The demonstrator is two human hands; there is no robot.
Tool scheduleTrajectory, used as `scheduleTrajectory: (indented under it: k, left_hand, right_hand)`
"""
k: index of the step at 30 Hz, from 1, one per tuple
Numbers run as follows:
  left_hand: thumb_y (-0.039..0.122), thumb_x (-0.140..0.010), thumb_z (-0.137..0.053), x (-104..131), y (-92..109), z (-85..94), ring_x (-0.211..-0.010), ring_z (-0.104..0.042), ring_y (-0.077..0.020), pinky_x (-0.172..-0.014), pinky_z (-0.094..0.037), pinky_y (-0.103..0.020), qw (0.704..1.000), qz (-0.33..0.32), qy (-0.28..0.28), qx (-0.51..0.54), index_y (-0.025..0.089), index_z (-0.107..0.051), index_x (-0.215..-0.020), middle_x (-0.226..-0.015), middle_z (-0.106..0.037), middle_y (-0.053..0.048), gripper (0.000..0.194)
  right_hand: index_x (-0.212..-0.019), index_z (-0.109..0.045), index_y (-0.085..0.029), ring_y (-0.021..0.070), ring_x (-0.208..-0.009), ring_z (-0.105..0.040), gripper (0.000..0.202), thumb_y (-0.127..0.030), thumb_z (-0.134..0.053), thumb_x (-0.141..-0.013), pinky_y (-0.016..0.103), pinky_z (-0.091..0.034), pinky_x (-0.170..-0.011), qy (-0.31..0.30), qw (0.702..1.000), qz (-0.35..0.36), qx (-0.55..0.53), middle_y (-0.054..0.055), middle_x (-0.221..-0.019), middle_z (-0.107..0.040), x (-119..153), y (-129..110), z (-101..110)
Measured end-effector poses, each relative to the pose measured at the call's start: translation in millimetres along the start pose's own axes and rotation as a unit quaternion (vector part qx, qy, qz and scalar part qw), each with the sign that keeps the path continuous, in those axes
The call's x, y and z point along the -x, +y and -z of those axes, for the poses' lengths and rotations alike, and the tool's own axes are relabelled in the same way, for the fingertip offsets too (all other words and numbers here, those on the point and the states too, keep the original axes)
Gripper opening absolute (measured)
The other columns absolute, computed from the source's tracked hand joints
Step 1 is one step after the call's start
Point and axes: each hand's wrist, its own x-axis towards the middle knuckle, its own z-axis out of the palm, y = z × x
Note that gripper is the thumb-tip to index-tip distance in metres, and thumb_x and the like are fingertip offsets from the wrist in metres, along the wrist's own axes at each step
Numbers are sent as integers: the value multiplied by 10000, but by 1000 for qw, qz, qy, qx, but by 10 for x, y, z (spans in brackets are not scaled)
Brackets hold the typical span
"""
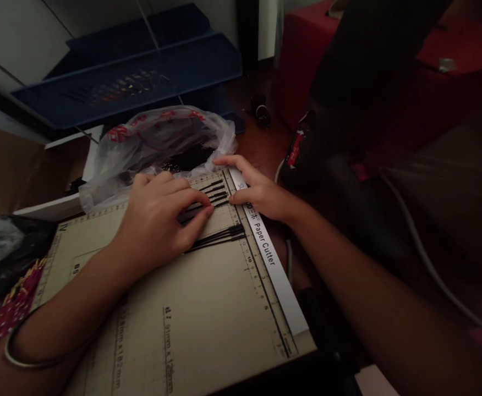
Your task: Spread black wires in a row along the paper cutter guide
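A paper cutter board with printed grid lines lies in front of me. Several thin black strips rest on it, their thicker ends near the ruled line by the white edge strip. My left hand lies over the strips, thumb and index finger pinched together on a black strip. At the cutter's right edge is my right hand, thumb and index finger apart, the thumb tip touching the board beside the strip ends. Its other fingers are mostly hidden.
Behind the board sits a clear plastic bag with dark contents, beside a cardboard box. A blue rack stands farther back. On the right are a person's leg and shoe, a red box and a cable.
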Motion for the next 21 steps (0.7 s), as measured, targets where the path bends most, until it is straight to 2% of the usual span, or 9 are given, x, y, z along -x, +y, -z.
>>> scheduleTrajectory:
  k: [10,21]
  left_hand:
    - [327,-1009,-582,-6,2,2,-743,-555,-249,-730,-275,-421,1000,-2,2,-10,231,-719,-862,-755,-686,-29,223]
    - [330,-996,-568,-22,8,12,-731,-544,-241,-718,-277,-413,1000,2,-2,-7,244,-711,-853,-743,-686,-19,219]
  right_hand:
    - [-1428,-469,-245,307,-1358,-462,837,-232,-608,-604,574,-359,-1262,10,999,-16,-31,80,-1315,-539,-12,-14,-17]
    - [-1428,-472,-254,306,-1371,-443,814,-251,-612,-626,568,-392,-1235,9,999,-14,-45,84,-1333,-530,-4,-1,-25]
